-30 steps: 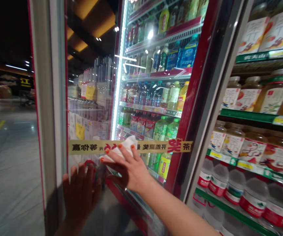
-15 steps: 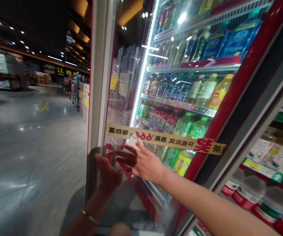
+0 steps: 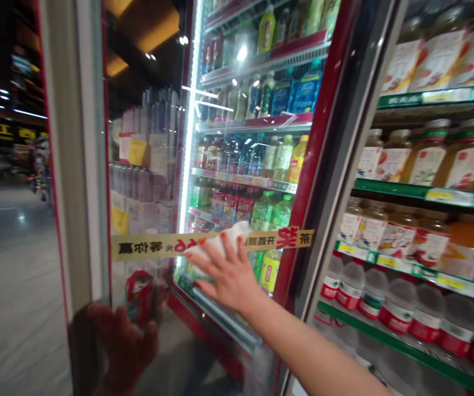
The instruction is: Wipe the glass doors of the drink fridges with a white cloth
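My right hand [image 3: 229,275] lies with fingers spread over a white cloth [image 3: 214,247], pressing it against the glass door [image 3: 154,308] of a drinks cooler. The cloth covers part of a yellow strip [image 3: 142,247] with mirrored lettering that crosses the glass. Low on the left, in shadow, my left hand [image 3: 125,344] is at the door's frame [image 3: 66,165], its thumb apart from the fingers. Nothing shows in that hand, though its fingertips are dark and blurred.
Through the glass, the lit cooler [image 3: 253,121] shows rows of bottles and red packs. Juice bottles [image 3: 426,154] line the green-edged shelves on the right, with clear, red-labelled bottles [image 3: 397,305] lower down. Grey floor [image 3: 10,275] stretches away at the left.
The view has turned right, showing more of the right-hand shelves. My right hand has moved with the cloth along the strip, away from the door's frame; my left hand stays near the frame.
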Demonstrator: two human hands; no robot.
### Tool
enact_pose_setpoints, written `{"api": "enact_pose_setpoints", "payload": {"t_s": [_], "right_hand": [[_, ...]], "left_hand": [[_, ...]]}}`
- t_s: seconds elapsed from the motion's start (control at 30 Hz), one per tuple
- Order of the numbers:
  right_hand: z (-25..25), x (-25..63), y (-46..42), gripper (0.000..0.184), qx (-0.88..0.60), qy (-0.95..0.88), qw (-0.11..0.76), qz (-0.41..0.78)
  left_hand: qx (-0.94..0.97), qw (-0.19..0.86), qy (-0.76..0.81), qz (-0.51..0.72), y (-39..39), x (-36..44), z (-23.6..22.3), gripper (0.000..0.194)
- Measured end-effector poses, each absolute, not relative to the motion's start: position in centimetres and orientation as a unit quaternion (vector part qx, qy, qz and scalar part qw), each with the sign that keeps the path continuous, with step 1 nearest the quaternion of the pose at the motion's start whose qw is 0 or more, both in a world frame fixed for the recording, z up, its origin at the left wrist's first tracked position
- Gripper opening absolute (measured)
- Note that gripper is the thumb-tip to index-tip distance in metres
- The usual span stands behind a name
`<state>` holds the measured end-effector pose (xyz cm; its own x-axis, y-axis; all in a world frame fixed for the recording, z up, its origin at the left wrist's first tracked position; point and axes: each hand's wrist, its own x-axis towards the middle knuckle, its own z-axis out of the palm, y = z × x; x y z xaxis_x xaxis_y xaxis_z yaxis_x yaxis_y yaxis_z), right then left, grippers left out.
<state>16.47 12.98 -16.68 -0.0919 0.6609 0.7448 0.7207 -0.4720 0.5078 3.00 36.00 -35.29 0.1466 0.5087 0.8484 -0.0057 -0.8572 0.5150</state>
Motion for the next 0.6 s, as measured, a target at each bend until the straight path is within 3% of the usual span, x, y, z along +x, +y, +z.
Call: {"api": "enact_pose_setpoints", "payload": {"t_s": [0.13, 0.2, 0.27, 0.37, 0.43, 0.5, 0.6], "right_hand": [[-12.7, 21.9, 5.3, 0.072, -0.791, -0.210, 0.222, -0.530], [-13.6, 22.1, 5.8, 0.072, -0.803, -0.144, 0.274, -0.509], [-17.0, 20.1, 8.2, 0.074, -0.830, -0.177, 0.228, -0.478], [-22.3, 15.7, 10.7, 0.066, -0.804, -0.445, 0.041, -0.393], [-22.8, 14.6, 9.4, 0.062, -0.779, -0.519, -0.003, -0.351], [-20.6, 16.3, 6.7, 0.064, -0.828, -0.424, 0.041, -0.363], [-15.4, 21.1, 3.9, 0.072, -0.870, -0.193, 0.174, -0.419]], "left_hand": [[0.754, 0.100, 0.087, 0.643, 35.9, 3.0, -32.7, 0.094], [0.770, 0.039, 0.078, 0.632, 35.3, 2.9, -31.3, 0.092], [0.777, -0.004, 0.075, 0.625, 34.7, 2.5, -29.8, 0.087], [0.792, -0.019, 0.071, 0.606, 34.1, 1.5, -28.2, 0.080], [0.814, -0.013, 0.072, 0.576, 33.9, 0.9, -27.6, 0.078], [0.834, -0.004, 0.075, 0.546, 33.8, 0.6, -27.4, 0.079], [0.831, -0.020, 0.060, 0.552, 33.3, 0.4, -27.9, 0.086]]}}
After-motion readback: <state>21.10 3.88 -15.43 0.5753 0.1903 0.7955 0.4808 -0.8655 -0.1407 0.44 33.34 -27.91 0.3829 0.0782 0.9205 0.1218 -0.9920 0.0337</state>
